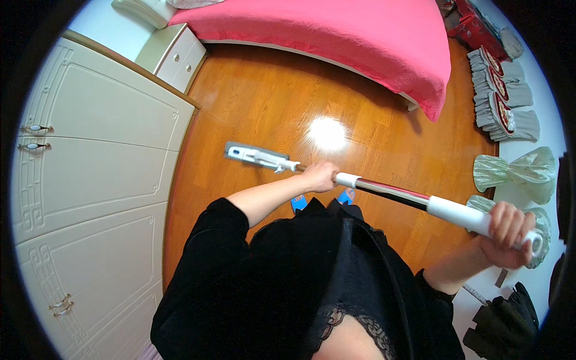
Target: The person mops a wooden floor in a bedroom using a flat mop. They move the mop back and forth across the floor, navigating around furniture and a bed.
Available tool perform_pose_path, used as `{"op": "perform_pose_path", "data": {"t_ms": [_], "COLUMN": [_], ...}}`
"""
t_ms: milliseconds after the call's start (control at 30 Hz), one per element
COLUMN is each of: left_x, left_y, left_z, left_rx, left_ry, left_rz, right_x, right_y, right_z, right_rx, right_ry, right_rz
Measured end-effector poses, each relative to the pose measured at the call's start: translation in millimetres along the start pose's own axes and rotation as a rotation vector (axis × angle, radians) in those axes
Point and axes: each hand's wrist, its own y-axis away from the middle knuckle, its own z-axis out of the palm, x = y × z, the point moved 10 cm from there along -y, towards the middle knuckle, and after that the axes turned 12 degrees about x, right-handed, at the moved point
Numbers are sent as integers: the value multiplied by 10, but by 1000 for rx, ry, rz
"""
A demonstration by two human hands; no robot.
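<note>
A flat mop [390, 191] with a shiny metal pole slants across the view in front of my body. My left hand [320, 176] is closed around the thin lower pole, just beside a white collar. At the pole's upper end, on the right, my right hand [507, 234] grips the white handle [456, 215]. The flat mop head [256, 156], grey with a white plastic bracket, is out to the left over the wooden floor [270, 103]. Whether its pad touches the boards I cannot tell.
Cream wardrobe doors [108, 180] line the left, with a nightstand [173, 58] beyond. A bed with a pink cover [342, 40] stands ahead. Along the right are chairs with grey skirts [483, 101] and stools under pale green covers [488, 173]. Blue slippers [299, 204] are on my feet.
</note>
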Motion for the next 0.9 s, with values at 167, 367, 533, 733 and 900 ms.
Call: {"op": "perform_pose_path", "data": {"t_ms": [167,367,533,733,900], "left_x": [-385,-235,321,858,1513], "left_y": [293,102,-674,-1712,-2434], "left_z": [73,141,307,736,1012], "left_rx": [-58,14,106,161,189], "left_ry": [-91,-87,-134,-152,-157], "left_rz": [-131,-204,-119,-7,123], "right_x": [534,483,-58,-636,-1047], "right_y": [-55,-184,-294,-305,-257], "right_z": [-58,-462,-1032,-1636,-2002], "right_rx": [4,-70,-82,-104,-38], "right_ry": [-96,-187,-143,5,195], "right_rz": [131,150,36,-116,-230]}}
